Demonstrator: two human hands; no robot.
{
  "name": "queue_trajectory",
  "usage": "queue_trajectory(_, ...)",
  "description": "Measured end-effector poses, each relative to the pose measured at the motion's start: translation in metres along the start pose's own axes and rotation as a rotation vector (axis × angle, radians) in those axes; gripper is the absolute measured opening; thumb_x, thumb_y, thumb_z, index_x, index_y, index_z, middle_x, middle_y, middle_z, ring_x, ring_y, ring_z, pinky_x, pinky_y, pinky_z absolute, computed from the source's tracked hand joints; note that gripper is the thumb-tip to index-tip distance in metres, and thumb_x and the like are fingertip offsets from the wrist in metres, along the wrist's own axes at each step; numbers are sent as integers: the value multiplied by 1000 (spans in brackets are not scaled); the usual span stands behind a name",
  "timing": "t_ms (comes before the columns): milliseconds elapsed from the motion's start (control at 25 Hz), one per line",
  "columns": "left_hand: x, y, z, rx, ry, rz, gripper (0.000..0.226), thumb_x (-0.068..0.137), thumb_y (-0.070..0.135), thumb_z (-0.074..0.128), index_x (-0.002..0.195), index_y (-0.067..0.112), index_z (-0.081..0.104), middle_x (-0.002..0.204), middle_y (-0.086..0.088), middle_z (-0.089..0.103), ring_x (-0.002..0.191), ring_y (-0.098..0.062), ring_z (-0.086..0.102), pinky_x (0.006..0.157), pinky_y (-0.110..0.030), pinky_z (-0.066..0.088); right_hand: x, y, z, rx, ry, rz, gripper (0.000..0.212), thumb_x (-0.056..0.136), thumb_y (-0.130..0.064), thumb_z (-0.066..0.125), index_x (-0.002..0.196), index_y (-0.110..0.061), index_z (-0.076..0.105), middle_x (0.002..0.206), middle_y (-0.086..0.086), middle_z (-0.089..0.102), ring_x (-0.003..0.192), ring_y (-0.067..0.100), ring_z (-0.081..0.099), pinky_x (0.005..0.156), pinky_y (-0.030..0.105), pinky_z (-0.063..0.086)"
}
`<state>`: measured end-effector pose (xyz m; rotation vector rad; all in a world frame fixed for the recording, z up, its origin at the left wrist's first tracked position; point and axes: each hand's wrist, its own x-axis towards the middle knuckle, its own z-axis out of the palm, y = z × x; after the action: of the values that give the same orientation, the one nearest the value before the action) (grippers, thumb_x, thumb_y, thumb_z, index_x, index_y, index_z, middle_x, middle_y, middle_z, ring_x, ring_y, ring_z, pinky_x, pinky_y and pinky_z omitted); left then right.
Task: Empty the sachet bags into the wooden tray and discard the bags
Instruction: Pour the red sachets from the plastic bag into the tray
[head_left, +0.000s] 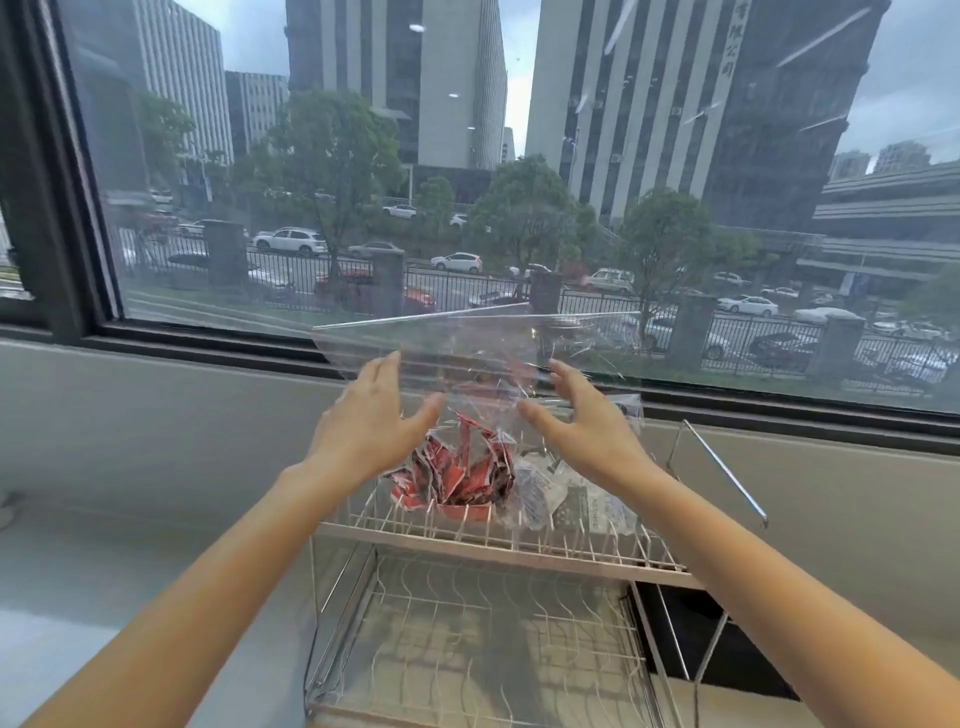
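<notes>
A clear plastic bag (467, 353) stands upright on the top tier of a wire rack (467, 546), its tall empty upper part reaching in front of the window. Red sachets (457, 475) fill its bottom. My left hand (363, 421) is at the bag's left side and my right hand (587, 421) at its right side, both with fingers spread and thumbs pointing inward at the bag's middle. Neither hand has closed on the plastic. A second clear bag of white and grey sachets (566, 501) lies just right of the red ones. No wooden tray shows.
The rack has a lower wire tier (493, 649) holding nothing and a raised metal handle (722, 467) at its right. It stands on a pale counter (130, 571) under a large window (467, 156). A dark opening (727, 644) lies right of the rack.
</notes>
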<state>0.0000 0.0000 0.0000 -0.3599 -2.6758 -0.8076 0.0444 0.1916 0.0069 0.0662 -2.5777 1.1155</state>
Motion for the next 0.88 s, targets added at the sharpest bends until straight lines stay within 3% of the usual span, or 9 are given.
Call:
queue_trajectory(120,9,-15,23,51,-99,-62,80,85,53,41,144,15,3,156,-5,7,142,-24,18,110,-47,25,15,11,18,101,-62,111,76,83,-43,57,145,-23,18,150,3,34,135,20,35,110,40,31)
queue_trajectory(240,14,-28,46,66,-188,-59,87,82,58,42,144,19,-3,157,-4,-3,142,-25,14,111,-48,25,25,15,37,151,-94,108,75,83,-38,60,144,-28,17,148,4,37,133,21,38,108,38,31)
queue_trajectory(360,20,-35,64,63,-235,-41,89,80,60,44,144,22,-5,157,-3,-2,142,-24,15,110,-46,25,37,17,50,243,-49,131,69,85,-33,58,144,-21,23,147,6,39,129,21,43,103,34,35)
queue_trajectory(600,26,-40,81,48,-206,16,83,81,51,53,144,24,7,146,-7,38,132,-25,39,103,-47,39,46,23,66,257,14,123,31,86,-28,59,113,-14,60,106,2,66,89,9,56,83,24,43)
queue_trajectory(800,22,-32,81,-150,-42,53,48,85,30,57,131,24,45,128,-4,60,120,-21,54,102,-38,42,48,31,65,383,-9,202,5,85,-23,60,83,-19,63,80,-3,64,76,13,59,72,24,45)
queue_trajectory(880,20,-26,82,-242,19,46,36,85,21,58,121,22,56,119,-3,66,113,-17,59,98,-33,43,48,32,64,467,-25,249,11,85,-22,61,74,-22,59,74,-4,61,70,10,56,74,26,46)
